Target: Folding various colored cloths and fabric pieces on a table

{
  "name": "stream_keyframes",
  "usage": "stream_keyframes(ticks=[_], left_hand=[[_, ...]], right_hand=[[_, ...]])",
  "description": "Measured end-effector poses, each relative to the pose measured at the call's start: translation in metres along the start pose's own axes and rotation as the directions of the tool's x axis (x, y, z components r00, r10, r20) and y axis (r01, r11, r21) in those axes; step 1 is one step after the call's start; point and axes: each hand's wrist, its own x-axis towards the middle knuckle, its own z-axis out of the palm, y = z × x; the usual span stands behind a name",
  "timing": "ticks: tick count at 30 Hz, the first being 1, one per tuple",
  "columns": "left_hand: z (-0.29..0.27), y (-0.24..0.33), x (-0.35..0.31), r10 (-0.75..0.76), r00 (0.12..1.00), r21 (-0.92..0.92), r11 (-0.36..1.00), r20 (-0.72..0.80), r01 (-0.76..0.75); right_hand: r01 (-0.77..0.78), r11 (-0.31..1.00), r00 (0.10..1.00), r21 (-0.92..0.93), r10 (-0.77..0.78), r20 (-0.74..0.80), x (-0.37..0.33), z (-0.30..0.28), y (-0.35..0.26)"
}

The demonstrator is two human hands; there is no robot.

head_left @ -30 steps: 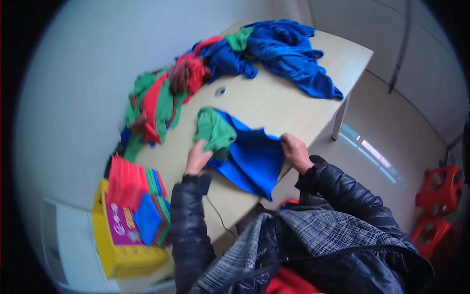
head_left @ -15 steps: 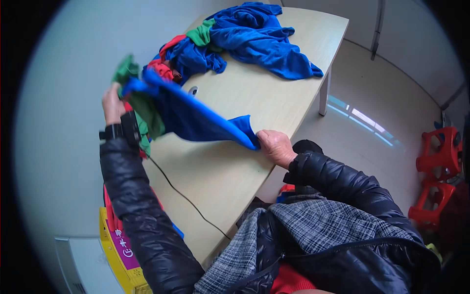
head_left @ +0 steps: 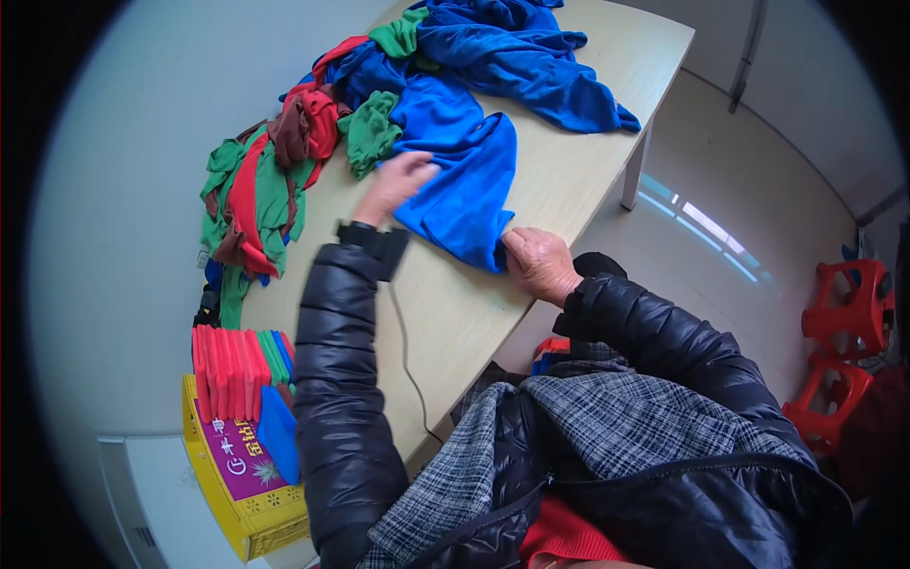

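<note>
A bright blue cloth (head_left: 460, 175) lies loosely across the middle of the table. One near corner of it is pinched in my right hand (head_left: 542, 264), close to the table's front edge. Over the cloth's left side is my left hand (head_left: 396, 185), slightly blurred, its fingers apart and gripping nothing that I can see. Just beyond that hand, a crumpled green cloth (head_left: 372, 133) rests against the blue one.
Heaped blue cloths (head_left: 521, 66) cover the table's far end. Red, green and brown cloths (head_left: 256, 194) hang over its left edge. Folded cloths (head_left: 232, 365) stand in a yellow box (head_left: 213, 474). A black cable (head_left: 406, 341) crosses the table (head_left: 445, 318). Red stools (head_left: 844, 308) stand at right.
The blue cloth has come down from the air onto the table. My left hand has moved right, away from the green cloth. My right hand keeps its corner.
</note>
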Motion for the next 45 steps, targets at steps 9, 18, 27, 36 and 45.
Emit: stream_keyframes(ticks=[9,18,27,36,45], left_hand=[[0.117,-0.007,0.009,0.197,0.974,0.617,0.782,-0.113,-0.087],[0.060,-0.058,-0.168,0.017,0.909,0.202,0.977,-0.416,0.074],[0.114,-0.069,-0.374,-0.545,0.754,-0.386,0.827,-0.368,0.410],[0.056,-0.106,-0.257,-0.022,0.604,0.200,0.934,-0.797,0.297],[-0.033,-0.095,-0.205,-0.068,0.537,0.033,0.984,-0.841,0.177]], right_hand=[[0.029,0.999,0.999,-0.033,-0.027,0.042,0.003,-0.004,-0.006],[-0.010,0.999,0.997,-0.031,0.012,0.073,0.001,-0.007,-0.006],[0.053,0.998,0.975,-0.023,-0.047,0.217,-0.007,-0.001,-0.022],[-0.209,0.978,0.924,-0.022,0.204,0.323,0.009,0.012,-0.051],[-0.343,0.513,0.905,0.787,0.404,0.131,0.068,-0.045,-0.020]])
